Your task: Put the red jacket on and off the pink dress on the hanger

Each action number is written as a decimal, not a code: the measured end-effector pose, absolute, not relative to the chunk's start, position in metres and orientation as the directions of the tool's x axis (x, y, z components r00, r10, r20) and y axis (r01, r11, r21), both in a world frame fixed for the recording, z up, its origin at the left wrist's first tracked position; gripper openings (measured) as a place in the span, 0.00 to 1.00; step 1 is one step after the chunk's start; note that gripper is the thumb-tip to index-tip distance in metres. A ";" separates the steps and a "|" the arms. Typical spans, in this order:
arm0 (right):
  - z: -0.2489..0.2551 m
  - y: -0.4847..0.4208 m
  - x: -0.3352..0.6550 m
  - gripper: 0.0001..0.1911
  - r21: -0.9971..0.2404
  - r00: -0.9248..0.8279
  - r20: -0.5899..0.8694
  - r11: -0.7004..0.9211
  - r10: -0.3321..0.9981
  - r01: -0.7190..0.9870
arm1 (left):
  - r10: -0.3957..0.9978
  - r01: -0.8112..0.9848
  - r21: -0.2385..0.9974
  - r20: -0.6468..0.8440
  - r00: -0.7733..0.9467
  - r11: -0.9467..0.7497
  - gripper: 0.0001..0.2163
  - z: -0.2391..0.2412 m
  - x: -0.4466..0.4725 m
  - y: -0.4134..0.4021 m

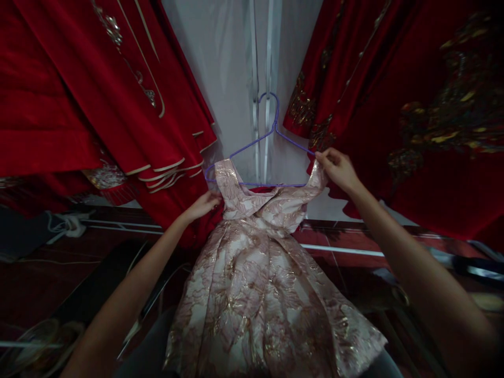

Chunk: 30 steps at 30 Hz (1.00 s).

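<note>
A small pink dress [255,273] with gold brocade hangs on a purple wire hanger [271,134] in front of a white wall. My right hand [336,169] pinches the dress's right shoulder strap where it meets the hanger's right end. My left hand [205,203] grips the left side of the bodice below the left strap, its fingers curled into the fabric. The skirt spreads down toward me.
Red velvet garments with gold trim [118,105] hang at the left. More red embroidered garments [413,115] hang at the right. White cords [65,223] lie on the dark floor at the left, and a white rail [342,250] runs behind the dress.
</note>
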State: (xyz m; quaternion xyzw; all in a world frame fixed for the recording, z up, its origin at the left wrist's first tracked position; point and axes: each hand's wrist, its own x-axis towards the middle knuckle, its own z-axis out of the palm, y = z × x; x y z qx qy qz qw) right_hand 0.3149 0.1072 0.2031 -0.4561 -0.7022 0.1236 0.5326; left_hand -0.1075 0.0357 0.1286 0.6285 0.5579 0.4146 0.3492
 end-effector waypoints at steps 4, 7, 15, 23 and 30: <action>0.204 0.109 0.315 0.19 -0.673 -0.009 0.619 0.537 0.785 0.509 | 0.943 0.699 0.637 0.274 0.191 -0.327 0.16 0.111 -0.115 0.024; 0.204 0.110 0.316 0.20 -0.683 -0.008 0.611 0.532 0.791 0.501 | 0.934 0.838 0.454 0.318 0.164 -0.301 0.13 0.112 -0.121 0.026; 0.207 0.111 0.313 0.22 -0.657 -0.010 0.627 0.536 0.779 0.530 | 0.913 0.591 0.753 0.402 -0.066 -0.289 0.13 0.176 -0.139 0.070; 0.223 0.073 0.304 0.24 -0.537 0.088 0.727 0.483 0.681 0.692 | 0.798 0.525 0.722 0.590 -0.126 -0.451 0.11 0.256 -0.079 0.088; 0.229 0.044 0.295 0.25 -0.531 0.090 0.718 0.460 0.690 0.712 | 0.716 0.526 0.562 0.685 0.138 -0.639 0.12 0.267 0.004 0.055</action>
